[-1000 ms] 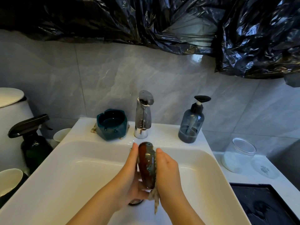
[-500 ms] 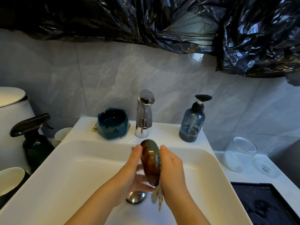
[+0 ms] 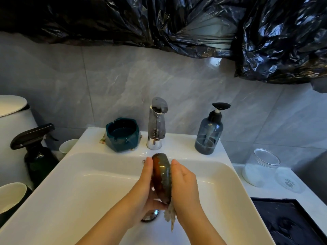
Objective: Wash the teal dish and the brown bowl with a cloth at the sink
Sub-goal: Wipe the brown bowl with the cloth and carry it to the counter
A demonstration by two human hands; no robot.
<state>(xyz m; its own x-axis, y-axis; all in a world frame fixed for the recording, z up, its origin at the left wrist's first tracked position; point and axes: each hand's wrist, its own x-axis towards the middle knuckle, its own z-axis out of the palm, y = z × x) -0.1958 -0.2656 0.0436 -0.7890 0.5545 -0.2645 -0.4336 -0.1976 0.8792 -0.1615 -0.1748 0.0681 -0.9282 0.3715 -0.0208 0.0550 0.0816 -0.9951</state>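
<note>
Brown bowl (image 3: 161, 177) mid-wash, we judge: on edge above the sink (image 3: 88, 183), left hand (image 3: 143, 188) fingers gripping it, right hand (image 3: 184, 184) fingers pinching the cloth (image 3: 169, 214) against it (teal dish (image 3: 122, 134) sits by the faucet (image 3: 156, 124), cleanliness unclear)

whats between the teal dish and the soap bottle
The faucet, upright on the sink's back ledge between dish and bottle; the head view shows it.

Both faces of the brown bowl (image 3: 161, 175) are covered by the left hand (image 3: 143, 190) and the right hand (image 3: 185, 188). The cloth (image 3: 170, 215) is hidden under the right hand except one frayed tail. The drain stopper (image 3: 150, 215) is half masked. The dark tray (image 3: 290, 221), near right, is cut by the frame edge.
</note>
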